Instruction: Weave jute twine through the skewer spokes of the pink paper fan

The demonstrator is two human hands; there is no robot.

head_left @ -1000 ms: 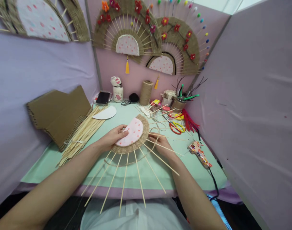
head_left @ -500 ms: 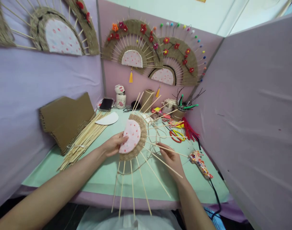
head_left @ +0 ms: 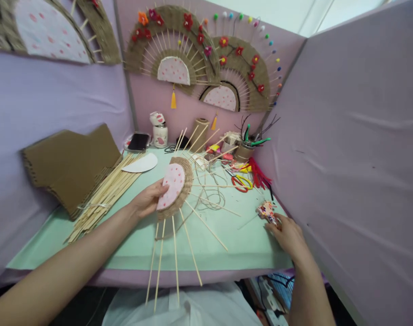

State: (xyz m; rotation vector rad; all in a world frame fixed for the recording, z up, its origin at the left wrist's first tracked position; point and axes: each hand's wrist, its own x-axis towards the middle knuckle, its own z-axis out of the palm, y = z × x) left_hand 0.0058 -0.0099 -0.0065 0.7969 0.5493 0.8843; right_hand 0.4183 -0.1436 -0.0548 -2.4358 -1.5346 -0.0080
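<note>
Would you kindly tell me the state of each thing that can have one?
Fan piece: held, sticks spread
Left hand: gripping fan piece
Patterned tool: touched; lifted or not, unclear
Right hand: on patterned tool, grip unclear
Phone: dark
Stick bundle: tied
Scissors: lying down, openness unclear
Twine spool: upright

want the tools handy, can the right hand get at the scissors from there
Probably yes: the right hand is at the glue gun, with the scissors beyond it. One stick crosses them in this view, but much of them shows.
</note>
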